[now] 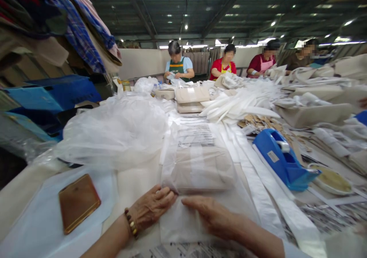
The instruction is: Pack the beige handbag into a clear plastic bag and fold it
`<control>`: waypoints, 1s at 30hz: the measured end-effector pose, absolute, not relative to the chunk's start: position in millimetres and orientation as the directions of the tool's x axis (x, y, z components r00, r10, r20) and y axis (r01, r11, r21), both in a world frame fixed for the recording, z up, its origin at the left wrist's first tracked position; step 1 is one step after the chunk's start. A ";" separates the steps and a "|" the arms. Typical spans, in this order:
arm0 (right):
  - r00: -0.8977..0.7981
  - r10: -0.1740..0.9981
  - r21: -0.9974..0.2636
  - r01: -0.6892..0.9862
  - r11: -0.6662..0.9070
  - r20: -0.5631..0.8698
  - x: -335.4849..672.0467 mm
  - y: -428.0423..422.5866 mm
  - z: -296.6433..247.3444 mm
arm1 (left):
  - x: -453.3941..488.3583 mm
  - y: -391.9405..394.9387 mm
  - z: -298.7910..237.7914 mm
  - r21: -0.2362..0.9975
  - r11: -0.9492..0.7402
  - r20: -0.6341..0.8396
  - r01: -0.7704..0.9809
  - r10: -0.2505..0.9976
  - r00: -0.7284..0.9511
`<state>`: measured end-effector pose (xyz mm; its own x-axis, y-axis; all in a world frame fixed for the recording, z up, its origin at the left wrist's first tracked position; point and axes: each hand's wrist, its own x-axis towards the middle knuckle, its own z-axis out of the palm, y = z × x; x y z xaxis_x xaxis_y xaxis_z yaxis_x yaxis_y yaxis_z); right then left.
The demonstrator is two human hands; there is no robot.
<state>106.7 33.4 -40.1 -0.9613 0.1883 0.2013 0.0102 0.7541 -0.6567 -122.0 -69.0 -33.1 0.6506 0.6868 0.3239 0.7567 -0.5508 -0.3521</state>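
Note:
A clear plastic bag lies flat in front of me. Inside it is a folded beige fabric item with a white band around its middle. My left hand, a beaded bracelet at its wrist, rests palm down at the bag's left side, fingers on the plastic by the item's near corner. From the other side my right hand lies on the bag with the index finger stretched out, just below the item's near edge. Neither thumb shows clearly. A printed sheet shows through the bag's far end.
Left are a heap of clear bags and a brown phone-like case. Right stand a blue tape dispenser and a shallow dish. Beyond sit stacked beige items and white strips. Several people work across the table.

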 end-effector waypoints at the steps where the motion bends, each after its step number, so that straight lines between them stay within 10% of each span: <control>1: -0.957 0.187 -0.597 0.016 0.802 0.224 122.4 37.8 -35.6 | -122.8 -68.7 -32.2 -0.348 -0.563 0.295 0.750 0.693 0.657; 7: -0.957 0.132 0.010 0.139 0.990 0.257 230.9 75.4 -23.9 | -127.6 -67.4 -31.3 -0.316 -0.607 0.203 0.729 0.707 0.678; 14: -0.989 -0.061 0.187 -0.034 0.982 0.138 235.3 95.1 -26.3 | -128.2 -67.2 -31.1 -0.183 -0.615 0.142 0.767 0.756 0.639; 19: -0.988 -0.087 -0.039 -0.093 0.995 0.127 211.1 97.6 -18.8 | -122.5 -75.2 -16.3 -0.012 -0.541 -0.020 0.841 0.841 0.541; 24: -0.958 0.215 -0.492 0.096 0.865 0.190 199.9 93.1 -14.9 | -119.6 -79.6 -15.0 0.083 -0.486 0.038 0.870 0.874 0.485; 30: -0.857 0.480 -0.636 0.266 0.724 0.188 197.8 86.3 -24.3 | -123.2 -78.9 -24.4 0.064 -0.517 0.115 0.853 0.853 0.509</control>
<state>197.8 86.3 -24.3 -0.8569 0.4798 0.1884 0.2657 0.7243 -0.6363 -123.2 -78.9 -24.4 0.5087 0.8532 0.1153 0.8533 -0.5174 0.0645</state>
